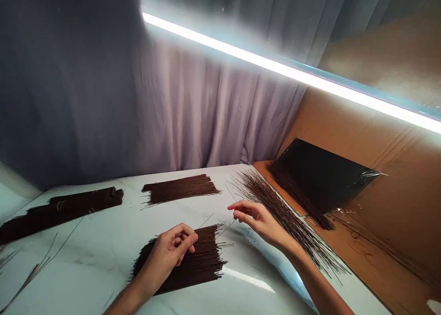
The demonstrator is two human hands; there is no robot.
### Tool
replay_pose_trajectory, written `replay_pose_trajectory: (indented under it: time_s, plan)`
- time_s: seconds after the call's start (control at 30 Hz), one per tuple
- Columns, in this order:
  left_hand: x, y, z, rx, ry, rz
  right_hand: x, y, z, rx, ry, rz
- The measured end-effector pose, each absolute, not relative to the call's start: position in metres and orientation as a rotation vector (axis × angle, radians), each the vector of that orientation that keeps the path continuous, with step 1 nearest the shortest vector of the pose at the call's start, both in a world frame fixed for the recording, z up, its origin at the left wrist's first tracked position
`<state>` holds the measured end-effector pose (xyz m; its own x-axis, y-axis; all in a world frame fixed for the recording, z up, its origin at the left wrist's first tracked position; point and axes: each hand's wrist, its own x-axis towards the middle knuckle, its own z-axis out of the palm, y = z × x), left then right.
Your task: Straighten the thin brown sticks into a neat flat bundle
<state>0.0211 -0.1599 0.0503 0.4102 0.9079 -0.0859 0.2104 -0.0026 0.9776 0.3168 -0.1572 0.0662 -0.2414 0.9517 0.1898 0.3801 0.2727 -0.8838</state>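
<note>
My left hand [172, 247] is closed in a pinch above a dense bundle of thin dark brown strands [203, 255] on the table. A beige wrap covers its index fingertip, and one thin strand [206, 220] sticks out beyond the pinch. To the right, my right hand [253, 217] is raised over the table with thumb and fingers drawn together. Another fine strand [227, 228] runs from its fingers down toward the bundle's right end. Whether the two strands are one piece I cannot tell.
A neat brown strand bundle [182, 189] lies farther back, and dark bundles [69, 209] sit at left. A loose long pile [282, 214] lies along the right edge, beside cardboard [396, 204] with a black sheet [324, 177]. A bright tube light [275, 66] hangs above.
</note>
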Motion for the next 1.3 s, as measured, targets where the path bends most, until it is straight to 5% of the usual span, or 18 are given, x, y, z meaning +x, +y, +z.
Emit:
replay_pose_trajectory:
  time_s: [1.07, 1.3]
  plan:
    - [0.015, -0.161, 0.059, 1.708, 1.115, 0.596, 0.317, -0.162, 0.06, -1.148, -2.208, 0.641]
    - [0.025, -0.157, 0.065, 1.588, 1.115, 0.763, 0.273, -0.188, 0.072, -1.251, -1.33, 0.197]
